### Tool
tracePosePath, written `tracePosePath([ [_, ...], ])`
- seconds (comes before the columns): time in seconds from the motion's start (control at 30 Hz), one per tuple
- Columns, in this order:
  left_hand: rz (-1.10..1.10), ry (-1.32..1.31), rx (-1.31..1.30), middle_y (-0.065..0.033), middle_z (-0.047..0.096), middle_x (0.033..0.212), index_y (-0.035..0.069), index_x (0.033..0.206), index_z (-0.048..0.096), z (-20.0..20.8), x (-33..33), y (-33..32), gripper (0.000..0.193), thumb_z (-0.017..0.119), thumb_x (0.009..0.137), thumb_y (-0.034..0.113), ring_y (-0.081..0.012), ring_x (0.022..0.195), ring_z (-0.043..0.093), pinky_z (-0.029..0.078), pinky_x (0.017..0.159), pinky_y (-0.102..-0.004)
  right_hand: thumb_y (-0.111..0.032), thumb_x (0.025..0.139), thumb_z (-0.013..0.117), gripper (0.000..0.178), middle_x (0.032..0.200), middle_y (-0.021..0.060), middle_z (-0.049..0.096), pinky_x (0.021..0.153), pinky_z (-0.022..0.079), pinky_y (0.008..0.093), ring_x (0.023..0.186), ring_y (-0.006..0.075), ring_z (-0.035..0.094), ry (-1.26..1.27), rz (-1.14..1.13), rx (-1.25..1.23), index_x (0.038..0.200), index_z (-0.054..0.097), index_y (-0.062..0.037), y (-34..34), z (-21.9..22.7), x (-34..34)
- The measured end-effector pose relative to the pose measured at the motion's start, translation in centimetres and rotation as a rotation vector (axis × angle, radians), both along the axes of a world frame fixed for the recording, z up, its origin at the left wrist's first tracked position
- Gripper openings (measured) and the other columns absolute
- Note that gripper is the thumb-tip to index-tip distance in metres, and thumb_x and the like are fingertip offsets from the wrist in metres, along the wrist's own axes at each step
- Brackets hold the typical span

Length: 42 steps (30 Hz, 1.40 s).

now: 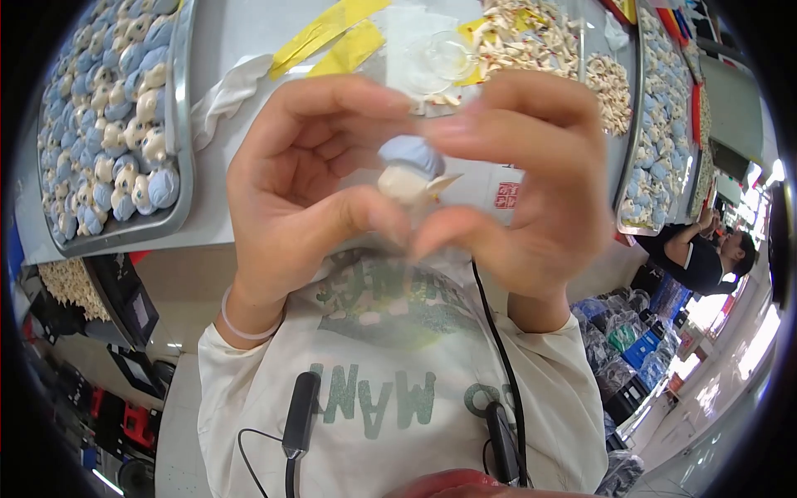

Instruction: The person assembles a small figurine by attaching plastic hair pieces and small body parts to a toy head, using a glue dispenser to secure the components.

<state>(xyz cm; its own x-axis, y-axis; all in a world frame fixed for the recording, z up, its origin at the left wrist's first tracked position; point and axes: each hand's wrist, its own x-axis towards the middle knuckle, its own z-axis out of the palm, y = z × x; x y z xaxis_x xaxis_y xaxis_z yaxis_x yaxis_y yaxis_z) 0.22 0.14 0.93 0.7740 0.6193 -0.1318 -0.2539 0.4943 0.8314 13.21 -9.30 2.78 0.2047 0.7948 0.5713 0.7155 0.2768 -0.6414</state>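
A small figure head with a blue cap of hair and a cream face sits between my two hands, with a pointed cream piece sticking out on its right side. My left hand curls around it from the left, thumb at its lower edge. From the right my right hand closes in, fingertips above the head and thumb below; it is partly smeared by motion. Exactly which fingertips touch the head is hard to see. On the left a metal tray holds many similar blue-and-cream heads.
Beyond my hands lie yellow tape strips, a crumpled white cloth, a clear round dish and a heap of small cream pieces. Another tray of heads stands at right. Farther right is another person.
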Motion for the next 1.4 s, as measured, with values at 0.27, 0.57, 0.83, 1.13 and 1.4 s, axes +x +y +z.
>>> tracePosePath([
  [0.27,-0.085,0.005,0.197,-0.0174,0.056,0.096,-0.005,0.115,0.038,-0.5,-0.1,-0.5,0.07,0.071,0.064,0.028,-0.0237,0.092,0.054,0.042,0.08,-0.0327,-0.015,0.058,0.071,0.034,0.088,0.0072,0.056,0.064,0.043,0.0283,0.074,0.0194,0.054,0.043,-0.055,-0.182,0.09,0.06,-0.0051,-2.2,1.3,1.0],
  [0.57,-0.14,0.0,0.371,-0.0167,0.05,0.102,-0.004,0.106,0.044,-0.5,0.6,-0.6,0.034,0.055,0.076,0.008,-0.0234,0.092,0.052,0.044,0.077,-0.0331,-0.003,0.072,0.055,0.02,0.088,0.0062,0.058,0.066,0.044,0.0265,0.077,0.0187,0.055,-0.302,-0.923,-0.436,0.091,0.059,-0.0066,-13.8,2.0,14.2],
  [0.83,-0.081,-0.082,0.426,-0.019,0.047,0.098,-0.004,0.1,0.046,-0.2,-0.4,-0.2,0.027,0.052,0.078,0.009,-0.0246,0.081,0.053,0.048,0.066,-0.0346,-0.009,0.076,0.052,0.016,0.093,0.0062,0.056,0.075,0.041,0.0329,0.087,0.0237,0.052,-0.571,-1.033,-0.595,0.09,0.06,-0.0084,-14.3,2.1,15.7],
  [1.13,0.158,0.023,0.894,-0.0203,0.046,0.101,-0.001,0.103,0.046,2.1,-5.3,4.9,0.023,0.042,0.084,0.012,-0.0272,0.078,0.052,0.046,0.064,-0.0377,-0.01,0.069,0.06,0.014,0.085,0.0039,0.058,0.076,0.036,0.0299,0.086,0.0207,0.051,-0.707,-0.705,-0.46,0.083,0.061,-0.0082,-9.9,2.1,12.8],
  [1.4,0.191,0.361,1.282,-0.0141,0.055,0.099,-0.002,0.096,0.055,5.2,-5.8,13.8,0.019,0.043,0.084,0.005,-0.0189,0.081,0.055,0.045,0.072,-0.0313,-0.003,0.073,0.056,0.008,0.083,0.0075,0.059,0.072,0.039,0.029,0.078,0.0198,0.054,-0.427,-0.716,-0.433,0.08,0.058,-0.002,-9.3,1.4,12.4],
])
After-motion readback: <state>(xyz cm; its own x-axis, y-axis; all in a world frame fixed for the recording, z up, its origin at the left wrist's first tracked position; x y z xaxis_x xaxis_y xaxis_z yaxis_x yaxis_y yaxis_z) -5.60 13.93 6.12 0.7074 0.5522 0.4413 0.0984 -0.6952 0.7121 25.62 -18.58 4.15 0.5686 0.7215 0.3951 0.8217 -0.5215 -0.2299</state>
